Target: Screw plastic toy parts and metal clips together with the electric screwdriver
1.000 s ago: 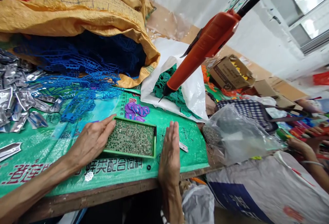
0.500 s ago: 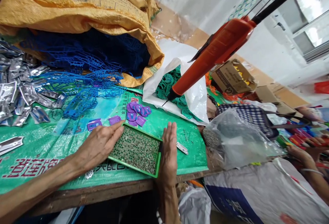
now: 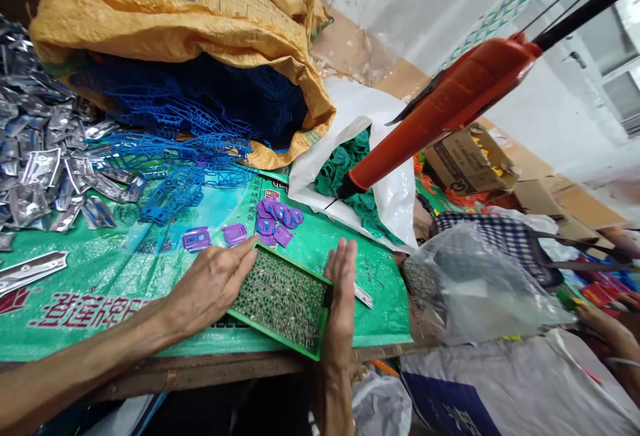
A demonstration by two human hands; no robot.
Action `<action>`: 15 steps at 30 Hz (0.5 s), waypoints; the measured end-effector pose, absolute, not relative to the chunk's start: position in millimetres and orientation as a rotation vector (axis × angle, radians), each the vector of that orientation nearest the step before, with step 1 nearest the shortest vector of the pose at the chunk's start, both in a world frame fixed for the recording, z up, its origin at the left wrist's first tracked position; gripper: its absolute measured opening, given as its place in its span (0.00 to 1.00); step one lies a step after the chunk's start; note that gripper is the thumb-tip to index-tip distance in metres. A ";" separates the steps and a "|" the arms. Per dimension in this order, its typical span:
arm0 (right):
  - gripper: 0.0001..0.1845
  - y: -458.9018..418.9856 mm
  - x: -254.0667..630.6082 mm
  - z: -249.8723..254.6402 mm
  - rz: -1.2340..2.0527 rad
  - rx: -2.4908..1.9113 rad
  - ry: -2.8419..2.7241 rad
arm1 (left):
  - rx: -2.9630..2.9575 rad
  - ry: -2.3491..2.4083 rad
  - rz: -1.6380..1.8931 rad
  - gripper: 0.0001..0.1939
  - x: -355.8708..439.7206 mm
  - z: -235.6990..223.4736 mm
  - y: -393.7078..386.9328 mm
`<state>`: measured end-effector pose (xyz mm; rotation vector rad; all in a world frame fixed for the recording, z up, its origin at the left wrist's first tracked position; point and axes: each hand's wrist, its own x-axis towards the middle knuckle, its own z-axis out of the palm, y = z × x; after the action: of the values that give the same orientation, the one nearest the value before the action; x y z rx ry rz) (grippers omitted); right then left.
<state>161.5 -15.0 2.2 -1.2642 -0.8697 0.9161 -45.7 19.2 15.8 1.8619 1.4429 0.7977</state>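
Observation:
A shallow green tray (image 3: 276, 335) holds a holed plate covered with many small metal screws (image 3: 290, 299). My left hand (image 3: 213, 283) grips its left end, thumb and fingers pressed on the rim. Against the right end lies my right hand (image 3: 341, 299), fingers straight and together, palm towards the tray. Behind the tray are several purple plastic parts (image 3: 267, 226), with two more purple parts (image 3: 197, 239) farther left. A silver metal piece (image 3: 363, 296) lies just right of my right hand. Overhead hangs an orange electric screwdriver (image 3: 440, 113), its thin bit pointing down.
An orange woven sack (image 3: 185, 16) spills blue plastic frames (image 3: 173, 189). Shiny metal parts (image 3: 45, 176) are heaped at left. A white bag (image 3: 395, 209) holds green parts; a clear bag (image 3: 480, 289) lies right of it. Another person's arm (image 3: 607, 329) shows at the right edge.
The whole view has shifted, so things appear farther right. The tray is tilted slightly more at its right end, and both hands keep their places on it.

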 end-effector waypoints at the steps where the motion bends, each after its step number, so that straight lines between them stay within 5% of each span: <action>1: 0.36 -15.2 160.5 2.9 0.929 -1.256 -0.877 | 1.867 1.432 0.759 0.29 -46.7 15.9 20.1; 15: 0.35 -18.1 158.6 10.8 0.916 -1.255 -0.781 | 1.751 1.605 0.753 0.31 -46.4 18.0 22.8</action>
<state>158.6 -18.1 10.8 -1.2546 -0.7808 0.9165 -46.4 22.8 18.0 1.7511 1.6047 0.7529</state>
